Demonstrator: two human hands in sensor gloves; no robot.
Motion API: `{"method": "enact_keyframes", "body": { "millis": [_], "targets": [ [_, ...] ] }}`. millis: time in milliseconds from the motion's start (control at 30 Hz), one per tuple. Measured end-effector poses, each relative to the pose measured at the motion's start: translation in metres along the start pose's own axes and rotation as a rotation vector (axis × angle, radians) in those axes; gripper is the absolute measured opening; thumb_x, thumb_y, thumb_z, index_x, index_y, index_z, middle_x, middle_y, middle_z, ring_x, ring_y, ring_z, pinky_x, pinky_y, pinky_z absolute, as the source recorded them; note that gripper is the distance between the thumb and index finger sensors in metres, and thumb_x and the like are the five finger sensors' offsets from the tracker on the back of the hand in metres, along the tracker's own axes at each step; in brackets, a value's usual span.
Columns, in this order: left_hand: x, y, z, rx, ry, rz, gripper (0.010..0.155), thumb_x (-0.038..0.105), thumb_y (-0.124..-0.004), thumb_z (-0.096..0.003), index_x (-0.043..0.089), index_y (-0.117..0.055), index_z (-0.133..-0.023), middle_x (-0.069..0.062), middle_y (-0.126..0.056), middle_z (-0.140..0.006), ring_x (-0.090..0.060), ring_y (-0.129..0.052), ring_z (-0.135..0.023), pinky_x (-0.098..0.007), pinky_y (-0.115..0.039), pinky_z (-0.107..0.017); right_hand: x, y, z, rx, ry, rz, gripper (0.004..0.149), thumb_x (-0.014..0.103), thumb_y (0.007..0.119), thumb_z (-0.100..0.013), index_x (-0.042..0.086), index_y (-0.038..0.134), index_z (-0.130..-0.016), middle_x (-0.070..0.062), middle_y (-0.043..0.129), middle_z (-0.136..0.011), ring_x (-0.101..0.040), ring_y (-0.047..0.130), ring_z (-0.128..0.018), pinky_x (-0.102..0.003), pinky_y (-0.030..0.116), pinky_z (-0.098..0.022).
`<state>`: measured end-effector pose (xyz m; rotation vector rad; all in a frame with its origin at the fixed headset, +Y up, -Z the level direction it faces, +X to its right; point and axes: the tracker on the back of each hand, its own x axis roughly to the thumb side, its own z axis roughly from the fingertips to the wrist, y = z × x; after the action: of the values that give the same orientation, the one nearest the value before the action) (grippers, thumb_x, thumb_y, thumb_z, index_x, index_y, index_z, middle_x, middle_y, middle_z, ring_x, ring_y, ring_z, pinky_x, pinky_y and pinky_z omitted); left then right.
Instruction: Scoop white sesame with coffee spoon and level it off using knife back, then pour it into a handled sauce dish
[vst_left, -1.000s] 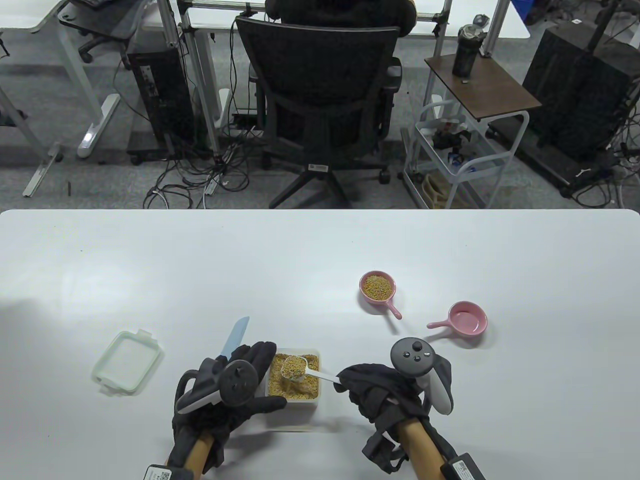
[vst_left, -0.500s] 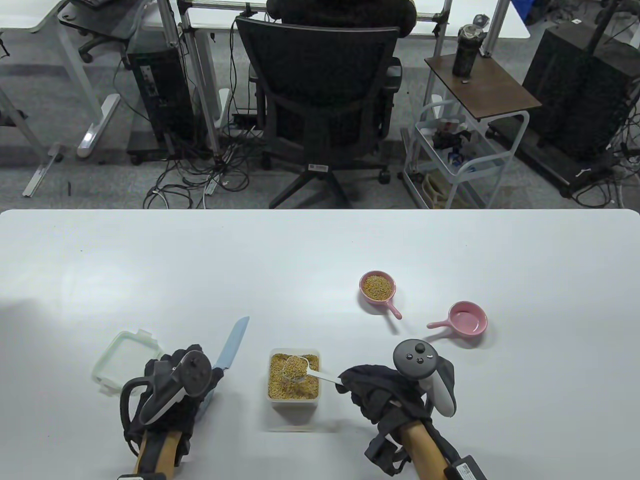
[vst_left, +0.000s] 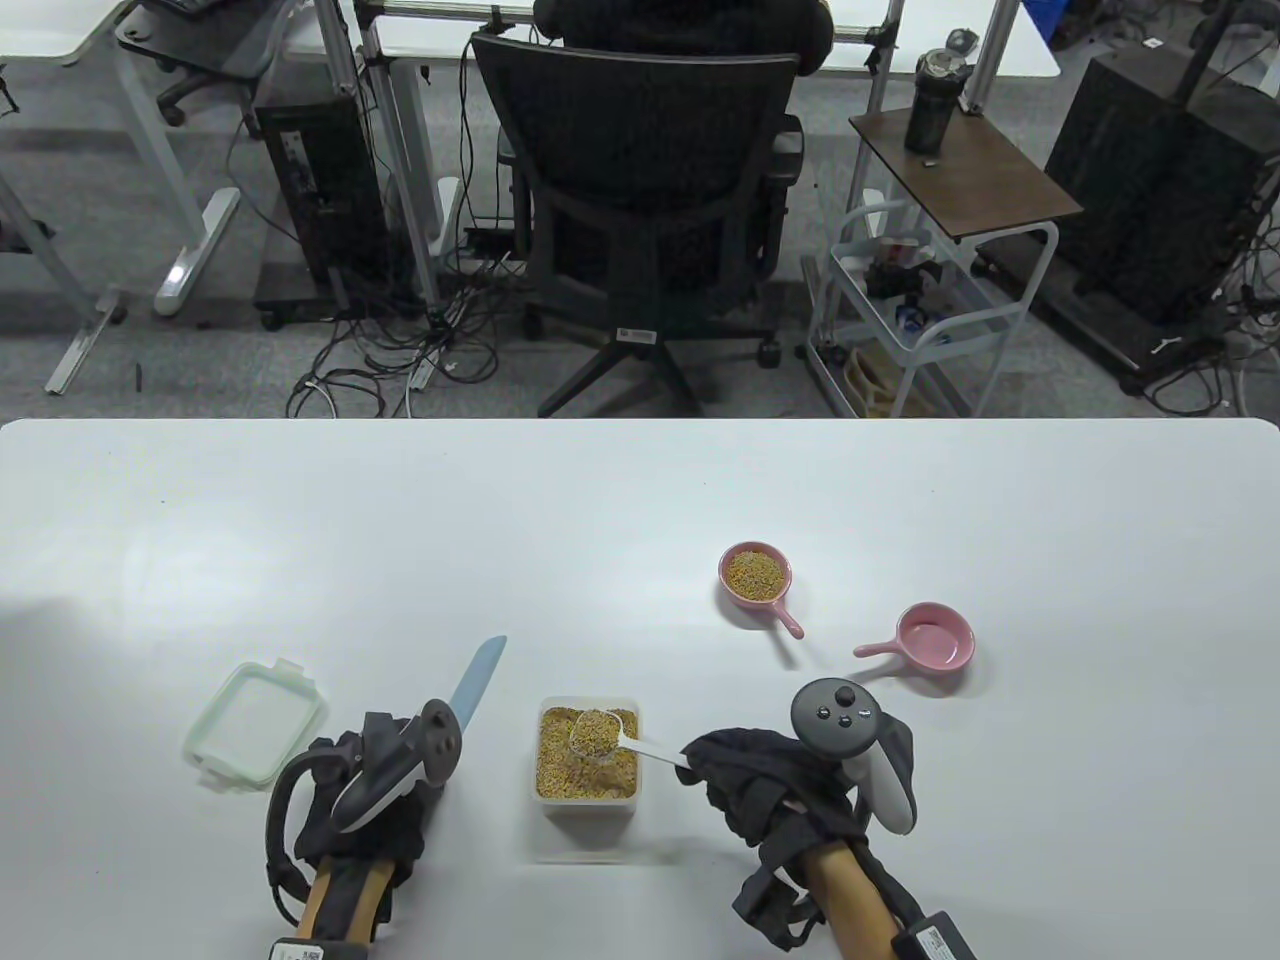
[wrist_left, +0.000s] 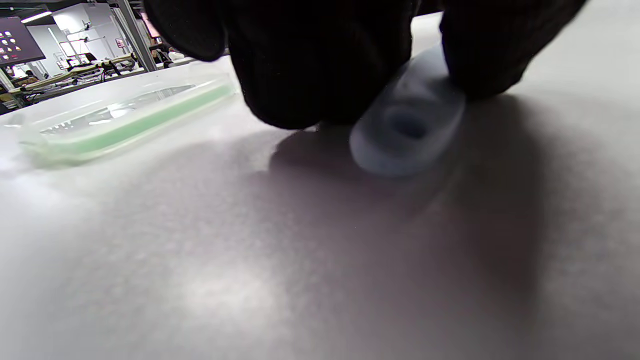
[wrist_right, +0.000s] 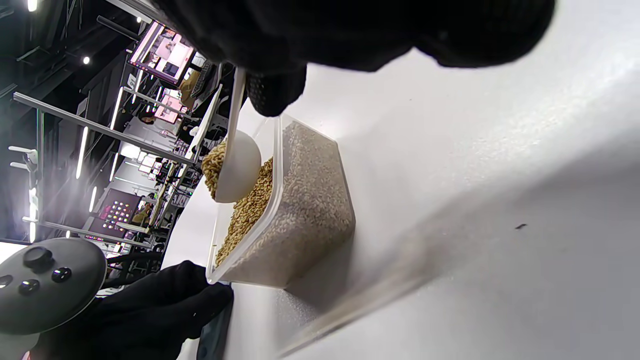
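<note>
spoon (vst_left: 598, 734) heaped, right hand (vst_left: 757, 790) pinching; left hand (vst_left: 365, 800) gripping knife (vst_left: 476, 680).

Knife (vst_left: 478, 676): only the blade shows in the table view; the handle lies under the left hand (vst_left: 365, 790). In the left wrist view the handle end (wrist_left: 407, 127) is blurred and the fingers (wrist_left: 320, 60) run off the top edge. Spoon (vst_left: 600, 733): handle end hidden in the right hand (vst_left: 760, 790). Lid (wrist_left: 125, 117): blurred, cut at the left edge.
</note>
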<state>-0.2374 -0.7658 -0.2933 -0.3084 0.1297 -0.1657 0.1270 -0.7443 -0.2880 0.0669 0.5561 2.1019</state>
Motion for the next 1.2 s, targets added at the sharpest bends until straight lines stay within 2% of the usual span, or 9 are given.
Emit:
{"method": "enact_keyframes", "body": {
  "millis": [100,167,267,367,567,667,767,933,1200],
  "targets": [
    [0.001,-0.001,0.001,0.032,-0.037,0.051,0.050,0.055,-0.080,-0.0541,0.024,-0.079,-0.094,0.002,-0.091,-0.081,-0.023,-0.097,-0.069,-0.061,-0.059,-0.077,0.000,0.000,0.000,0.000,0.000,0.002,0.039,0.032,0.072,-0.061,0.006,0.092,-0.083,0.006,0.093,-0.038,-0.013,0.092,-0.021,-0.043,0.084,-0.028],
    [0.004,0.001,0.003,0.048,-0.048,0.024,0.049,0.054,-0.081,-0.0539,0.025,-0.082,-0.093,0.002,-0.094,-0.079,-0.023,-0.098,-0.067,-0.060,-0.059,-0.079,0.000,0.000,0.000,-0.002,-0.001,0.002,0.039,0.032,0.072,-0.061,0.007,0.091,-0.083,0.006,0.093,-0.038,-0.013,0.092,-0.021,-0.043,0.084,-0.028],
    [0.005,0.008,0.009,0.128,-0.068,0.044,0.047,0.054,-0.083,-0.0533,0.027,-0.085,-0.092,0.002,-0.095,-0.077,-0.022,-0.098,-0.066,-0.059,-0.059,-0.079,0.000,0.000,0.000,-0.004,-0.002,0.004,0.039,0.032,0.072,-0.061,0.007,0.091,-0.083,0.006,0.093,-0.038,-0.013,0.092,-0.021,-0.043,0.084,-0.028],
    [0.005,0.019,0.020,0.217,-0.109,0.140,0.046,0.053,-0.083,-0.0535,0.028,-0.085,-0.092,0.002,-0.095,-0.077,-0.023,-0.098,-0.065,-0.059,-0.059,-0.079,0.001,-0.001,0.001,-0.005,-0.005,0.002,0.039,0.032,0.072,-0.061,0.007,0.091,-0.083,0.006,0.093,-0.038,-0.013,0.092,-0.021,-0.043,0.084,-0.028],
    [0.016,0.040,0.046,0.397,-0.273,0.197,0.045,0.054,-0.081,-0.0540,0.030,-0.085,-0.092,0.003,-0.096,-0.076,-0.021,-0.098,-0.065,-0.059,-0.061,-0.078,0.001,0.000,0.000,-0.006,-0.004,0.005,0.039,0.032,0.072,-0.061,0.007,0.092,-0.083,0.006,0.093,-0.038,-0.013,0.092,-0.021,-0.043,0.084,-0.028],
    [0.025,0.045,0.057,0.467,-0.465,0.290,0.045,0.056,-0.080,-0.0540,0.031,-0.085,-0.091,0.005,-0.096,-0.075,-0.020,-0.098,-0.064,-0.058,-0.063,-0.078,0.001,0.000,0.000,-0.006,-0.002,0.008,0.039,0.032,0.072,-0.061,0.007,0.091,-0.083,0.006,0.093,-0.038,-0.013,0.092,-0.021,-0.043,0.084,-0.028],
    [0.033,0.047,0.063,0.456,-0.565,0.356,0.045,0.056,-0.080,-0.0541,0.031,-0.086,-0.091,0.004,-0.096,-0.074,-0.019,-0.098,-0.062,-0.058,-0.064,-0.077,0.001,0.001,0.000,-0.008,-0.001,0.012,0.039,0.032,0.072,-0.061,0.007,0.091,-0.083,0.006,0.093,-0.038,-0.013,0.092,-0.021,-0.043,0.084,-0.028],
    [0.041,0.042,0.062,0.372,-0.634,0.299,0.045,0.057,-0.079,-0.0543,0.031,-0.087,-0.090,0.005,-0.096,-0.072,-0.018,-0.098,-0.061,-0.057,-0.065,-0.077,0.001,0.001,0.000,-0.011,-0.001,0.014,0.039,0.032,0.072,-0.061,0.007,0.091,-0.083,0.006,0.093,-0.038,-0.013,0.092,-0.021,-0.043,0.084,-0.028],
    [0.047,0.038,0.059,0.309,-0.647,0.265,0.045,0.057,-0.079,-0.0545,0.031,-0.086,-0.090,0.005,-0.096,-0.072,-0.018,-0.098,-0.061,-0.057,-0.065,-0.077,0.002,0.001,0.000,-0.010,-0.005,0.014,0.039,0.032,0.072,-0.061,0.007,0.092,-0.083,0.006,0.093,-0.038,-0.013,0.092,-0.021,-0.043,0.084,-0.028]
  ]
}}
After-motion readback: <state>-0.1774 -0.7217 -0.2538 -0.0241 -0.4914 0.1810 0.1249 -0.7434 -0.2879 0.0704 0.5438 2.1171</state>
